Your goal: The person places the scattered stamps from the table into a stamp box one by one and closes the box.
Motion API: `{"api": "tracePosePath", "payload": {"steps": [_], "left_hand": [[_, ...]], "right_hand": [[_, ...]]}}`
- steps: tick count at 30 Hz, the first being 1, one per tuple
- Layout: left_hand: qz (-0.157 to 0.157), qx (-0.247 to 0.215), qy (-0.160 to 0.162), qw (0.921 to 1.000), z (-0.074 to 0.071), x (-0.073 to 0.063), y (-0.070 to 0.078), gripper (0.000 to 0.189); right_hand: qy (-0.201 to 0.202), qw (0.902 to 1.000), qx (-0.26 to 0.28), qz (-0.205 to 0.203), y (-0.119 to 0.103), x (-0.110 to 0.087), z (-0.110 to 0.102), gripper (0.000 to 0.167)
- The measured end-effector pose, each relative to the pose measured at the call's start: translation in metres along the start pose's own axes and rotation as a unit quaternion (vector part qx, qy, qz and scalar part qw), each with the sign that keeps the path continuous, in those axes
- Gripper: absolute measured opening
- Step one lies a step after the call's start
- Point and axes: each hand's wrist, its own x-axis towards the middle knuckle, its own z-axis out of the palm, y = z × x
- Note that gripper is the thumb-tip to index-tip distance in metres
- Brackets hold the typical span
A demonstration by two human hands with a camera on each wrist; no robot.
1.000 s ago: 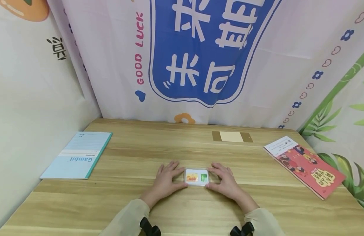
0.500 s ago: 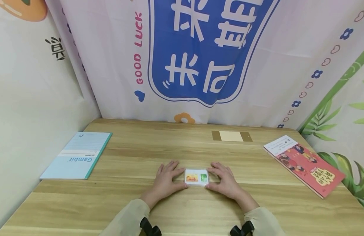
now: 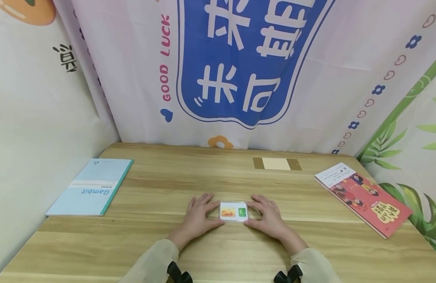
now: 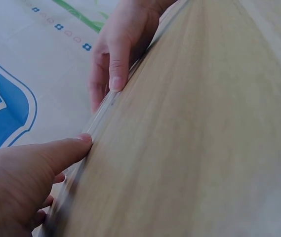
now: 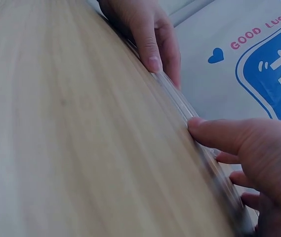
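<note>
A small flat clear plastic case (image 3: 233,218) lies on the wooden table in the head view, near the middle. Inside shows a white card with an orange picture and a green one. My left hand (image 3: 200,217) holds the case's left side, thumb at the near corner and forefinger at the far corner. Mirroring it, my right hand (image 3: 269,218) grips the right side between thumb and forefinger. Both wrist views show the case only as a thin clear edge, with the left thumb (image 4: 73,149) and right thumb (image 5: 212,132) against it. The card's pictures are hidden there.
On the wooden table (image 3: 161,181), a light blue notebook (image 3: 92,188) lies at the left edge. A red and white booklet (image 3: 366,200) lies slanted at the right. A brown and cream strip (image 3: 277,164) is at the back, before a printed cloth (image 3: 140,129).
Almost nothing differs. The clear case and my right hand sit very slightly farther left in the head view, and both hands keep the same hold.
</note>
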Motion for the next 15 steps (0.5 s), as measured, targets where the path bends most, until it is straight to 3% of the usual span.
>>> {"api": "tracePosePath", "payload": {"steps": [8,15], "left_hand": [[0.003,0.001,-0.01,0.9999,-0.0006,0.0008,-0.0017,0.06],[0.018,-0.013,-0.037,0.999,-0.0022,-0.0023,-0.0049,0.071]], "right_hand": [[-0.006,0.9998,-0.02,0.006,-0.0018,0.0005,0.0003,0.056],[-0.045,0.9985,-0.028,0.014,0.0001,-0.0026,-0.0037,0.07]]}}
